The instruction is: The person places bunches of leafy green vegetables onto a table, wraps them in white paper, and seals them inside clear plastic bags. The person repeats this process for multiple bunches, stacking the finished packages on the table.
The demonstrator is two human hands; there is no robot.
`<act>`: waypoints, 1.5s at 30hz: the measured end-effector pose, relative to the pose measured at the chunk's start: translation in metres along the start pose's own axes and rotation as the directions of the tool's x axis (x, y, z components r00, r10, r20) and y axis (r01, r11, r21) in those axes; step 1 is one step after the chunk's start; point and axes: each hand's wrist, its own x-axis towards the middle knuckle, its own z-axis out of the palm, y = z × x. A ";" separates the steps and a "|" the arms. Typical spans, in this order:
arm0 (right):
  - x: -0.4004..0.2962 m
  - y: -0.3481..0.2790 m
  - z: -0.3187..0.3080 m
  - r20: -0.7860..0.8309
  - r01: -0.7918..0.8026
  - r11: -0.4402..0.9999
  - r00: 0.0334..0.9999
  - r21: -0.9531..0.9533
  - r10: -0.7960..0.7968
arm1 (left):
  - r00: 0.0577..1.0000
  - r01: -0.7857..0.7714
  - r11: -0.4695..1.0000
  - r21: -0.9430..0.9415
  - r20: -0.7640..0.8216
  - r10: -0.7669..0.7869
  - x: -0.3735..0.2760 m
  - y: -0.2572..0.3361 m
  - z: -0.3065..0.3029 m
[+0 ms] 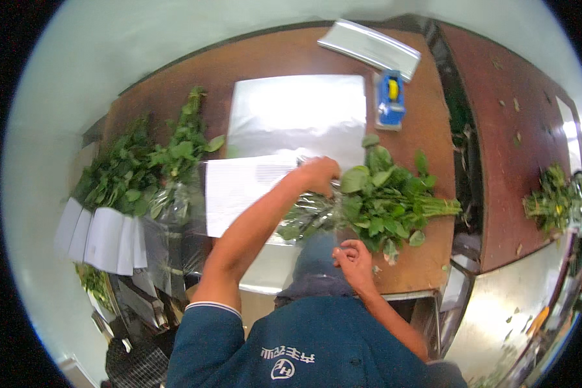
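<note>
My left hand (322, 174) reaches across a printed sheet (250, 186) to the clear plastic film (315, 199) that lies over the leaves of a bunch. Its fingers bend down at the film's right end; their grip is hidden. Right beside them lies a leafy green bunch (383, 194), its stems (439, 206) tied and pointing right. My right hand (356, 264) hovers near the table's front edge, just below this bunch, with fingers loosely curled and nothing visible in them. Behind my left hand a shiny silvery sheet (298, 111) lies flat on the brown table (424, 271).
A blue tape dispenser (392, 99) with yellow core stands at the back right, near a stack of clear film (368, 46). More bunches of greens (121, 169) lie left, partly wrapped with papers (106, 237). Beyond a gap, a second table (504, 145) holds another bunch (553, 199).
</note>
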 end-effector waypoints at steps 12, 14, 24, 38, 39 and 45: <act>0.063 0.067 -0.010 0.067 0.015 0.991 0.998 -0.133 -0.006 | 0.961 0.222 0.816 0.534 -0.262 -0.090 -0.014 0.080 0.094; 0.077 0.066 -0.017 0.000 0.024 0.975 1.000 -0.221 -0.025 | 0.959 0.228 0.855 0.465 -0.261 -0.114 -0.006 0.081 0.091; 0.072 -0.023 0.033 -0.106 0.422 0.649 0.783 -0.633 -0.612 | 0.741 -0.044 0.999 0.029 -0.669 0.052 -0.156 0.129 -0.026; -0.075 0.013 0.255 0.836 0.638 0.663 0.548 -0.393 -0.032 | -0.189 -0.201 0.866 -0.459 -0.849 -0.494 -0.387 0.175 0.039; -0.083 0.020 0.261 0.866 0.640 0.663 0.499 -0.388 0.024 | -0.260 -0.197 0.880 -0.432 -0.843 -0.472 -0.394 0.180 0.047; -0.151 0.061 0.292 0.942 0.668 0.665 0.208 -0.335 0.265 | -0.494 0.145 0.799 -0.583 -0.743 -0.452 -0.437 0.244 0.075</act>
